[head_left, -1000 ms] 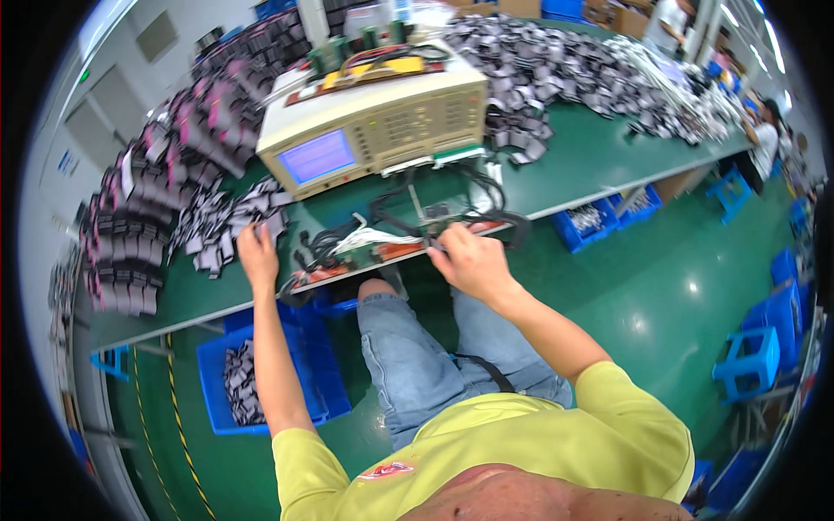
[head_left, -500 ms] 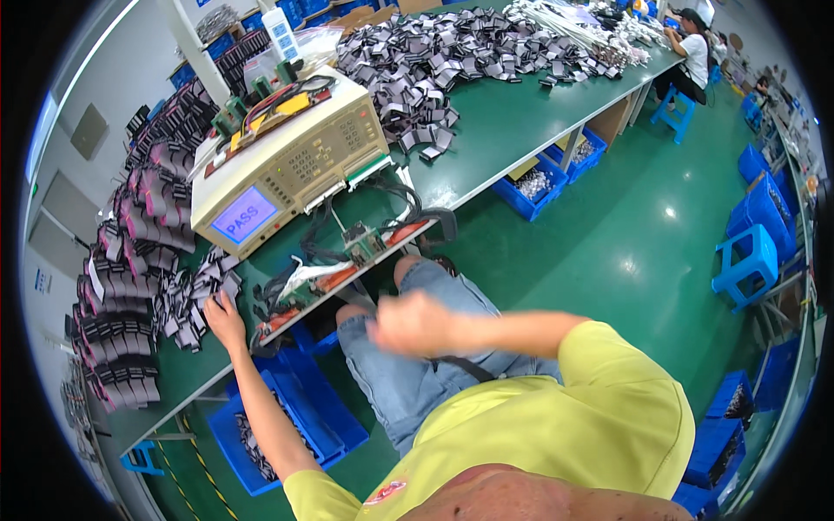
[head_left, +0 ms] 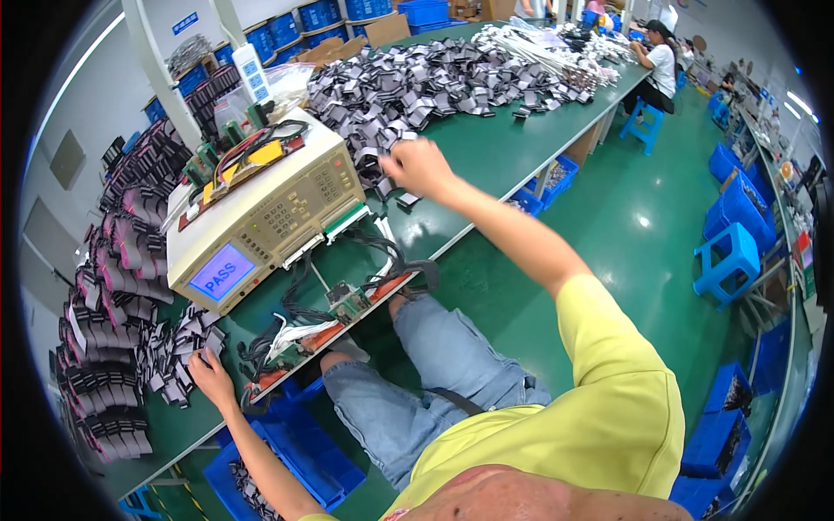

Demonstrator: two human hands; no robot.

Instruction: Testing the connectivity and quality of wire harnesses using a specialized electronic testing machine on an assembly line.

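At the near edge of a small heap of short grey ribbon cables with black ends (head_left: 174, 352), my left hand (head_left: 208, 379) has its fingers bent and closed on a ribbon cable, mostly hidden by the fingers. My right arm is stretched out over the bench. My right hand (head_left: 420, 169) is at the near edge of a large pile of similar ribbon cables (head_left: 408, 87), its fingers curled inward; what they hold, if anything, is hidden. Between the hands stands a beige tester (head_left: 269, 213) with a lit screen. In front of it lies a board fixture (head_left: 343, 304) with black wires.
Stacked bundles of ribbon cable (head_left: 109, 347) line the left of the green bench (head_left: 486, 143). Blue bins (head_left: 304, 451) sit under its near edge. A blue stool (head_left: 728, 265) stands on the floor at right. Another person (head_left: 658, 69) sits at the bench's far end.
My right hand has swung from above my lap forward to the large cable pile. My left hand stays by the small heap. The whole view has shifted slightly.
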